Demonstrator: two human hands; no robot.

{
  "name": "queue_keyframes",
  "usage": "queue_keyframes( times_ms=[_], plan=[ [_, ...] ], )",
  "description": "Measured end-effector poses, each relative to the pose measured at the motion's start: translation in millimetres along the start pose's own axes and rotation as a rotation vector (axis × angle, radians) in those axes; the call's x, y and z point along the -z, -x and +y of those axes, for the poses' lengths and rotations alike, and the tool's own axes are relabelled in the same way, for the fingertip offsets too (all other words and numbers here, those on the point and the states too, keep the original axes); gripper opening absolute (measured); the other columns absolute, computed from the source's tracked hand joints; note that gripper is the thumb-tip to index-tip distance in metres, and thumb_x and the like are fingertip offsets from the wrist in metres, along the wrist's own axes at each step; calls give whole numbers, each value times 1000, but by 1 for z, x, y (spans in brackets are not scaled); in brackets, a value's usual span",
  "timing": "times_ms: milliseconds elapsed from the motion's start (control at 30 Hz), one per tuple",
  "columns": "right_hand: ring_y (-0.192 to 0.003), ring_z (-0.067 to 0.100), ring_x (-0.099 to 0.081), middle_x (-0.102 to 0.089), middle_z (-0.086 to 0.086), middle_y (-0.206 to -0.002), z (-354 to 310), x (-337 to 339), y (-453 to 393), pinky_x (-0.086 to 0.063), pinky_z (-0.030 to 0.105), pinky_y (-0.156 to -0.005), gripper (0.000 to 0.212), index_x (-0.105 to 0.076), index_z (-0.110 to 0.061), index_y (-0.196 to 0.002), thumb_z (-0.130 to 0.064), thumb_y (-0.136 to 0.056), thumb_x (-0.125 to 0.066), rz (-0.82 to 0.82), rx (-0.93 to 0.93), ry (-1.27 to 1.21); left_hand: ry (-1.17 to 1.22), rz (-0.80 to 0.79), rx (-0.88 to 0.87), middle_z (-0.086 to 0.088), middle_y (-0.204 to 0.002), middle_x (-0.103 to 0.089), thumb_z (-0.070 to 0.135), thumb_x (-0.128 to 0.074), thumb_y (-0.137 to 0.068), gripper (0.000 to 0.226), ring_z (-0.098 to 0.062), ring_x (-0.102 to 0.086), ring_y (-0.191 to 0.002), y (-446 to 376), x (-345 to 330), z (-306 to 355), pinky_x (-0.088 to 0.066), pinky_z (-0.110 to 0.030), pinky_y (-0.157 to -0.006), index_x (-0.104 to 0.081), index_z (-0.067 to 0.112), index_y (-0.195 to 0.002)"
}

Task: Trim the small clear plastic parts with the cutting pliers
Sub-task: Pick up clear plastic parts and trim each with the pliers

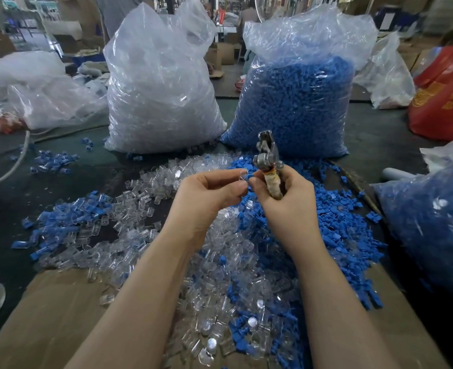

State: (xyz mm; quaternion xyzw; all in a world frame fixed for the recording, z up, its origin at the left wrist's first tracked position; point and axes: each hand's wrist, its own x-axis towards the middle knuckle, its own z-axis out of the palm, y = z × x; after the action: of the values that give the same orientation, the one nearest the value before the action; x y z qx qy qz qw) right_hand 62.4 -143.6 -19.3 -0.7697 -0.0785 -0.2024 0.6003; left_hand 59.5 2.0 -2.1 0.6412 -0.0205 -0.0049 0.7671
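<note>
The left hand (209, 193) pinches a small clear plastic part (242, 173) at its fingertips, just beside the right hand (284, 198), whose fingers curl round the wrapped handle of the cutting pliers (269, 161), jaws pointing up. Below both hands, loose clear parts (220, 275) and blue parts (334, 230) lie heaped on the tabletop (7, 251), with two full plastic bags (161, 91) standing behind.

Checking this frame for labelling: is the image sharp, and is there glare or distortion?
Head view: left hand, right hand and cutting pliers are sharp; the background is blurred; glare speckles the clear bag and blue bag; wide-angle bending stretches the edges.
</note>
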Motion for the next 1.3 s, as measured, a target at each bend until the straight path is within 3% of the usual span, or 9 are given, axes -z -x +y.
queue_keyframes(
  times_ms=[100,533,600,700,800,1167,1300],
  plan=[
    [-74,17,-65,-69,-4,-77,1,-1,0,-56,40,-72,11,-65,-25,-83,-18,-88,-71,-7,-3,33,-35,29,-16,-5,-94,-77,7,-78,-79,20,-20,-73,-94,0,-3,0,-58,-29,-84,-76,17,-97],
    [-76,7,-67,-71,-11,-80,0,1,-1,-55,27,-70,20,-65,-35,-87,-15,-89,-70,-68,36,62,-88,104,-69,-4,-87,-78,4,-72,-86,16,-15,-73,-85,1,-7,-1,-55,-18,-71,-75,15,-98],
    [-77,8,-67,-71,-11,-80,0,1,-1,-56,29,-71,19,-65,-34,-87,-16,-89,-70,-73,33,66,-91,113,-73,-4,-88,-77,3,-72,-85,17,-17,-74,-86,1,-7,-1,-56,-19,-72,-74,14,-98],
    [-77,16,-68,-72,-5,-80,2,4,-2,-57,42,-74,7,-67,-25,-89,-18,-89,-69,-71,2,75,-115,129,-93,-6,-91,-76,4,-73,-85,18,-18,-73,-87,0,-6,-2,-58,-24,-77,-73,15,-100],
    [-78,25,-67,-71,1,-80,7,10,-4,-56,50,-75,2,-68,-20,-90,-21,-89,-68,-64,-47,115,-131,137,-107,-3,-88,-76,5,-73,-85,16,-15,-73,-85,0,-4,-1,-56,-20,-74,-73,16,-97],
    [-78,21,-65,-69,-7,-81,11,18,-6,-55,48,-75,8,-67,-24,-93,-23,-85,-67,-244,-87,338,-100,144,-127,-5,-90,-77,2,-73,-84,18,-20,-73,-91,0,-1,1,-58,-28,-84,-73,17,-95],
    [-77,20,-63,-67,-6,-80,11,18,-6,-54,49,-75,8,-65,-23,-93,-25,-86,-68,-309,-104,352,-94,131,-144,-2,-88,-77,0,-72,-84,21,-12,-71,-85,3,-2,4,-51,-10,-62,-74,17,-95]
  ],
)
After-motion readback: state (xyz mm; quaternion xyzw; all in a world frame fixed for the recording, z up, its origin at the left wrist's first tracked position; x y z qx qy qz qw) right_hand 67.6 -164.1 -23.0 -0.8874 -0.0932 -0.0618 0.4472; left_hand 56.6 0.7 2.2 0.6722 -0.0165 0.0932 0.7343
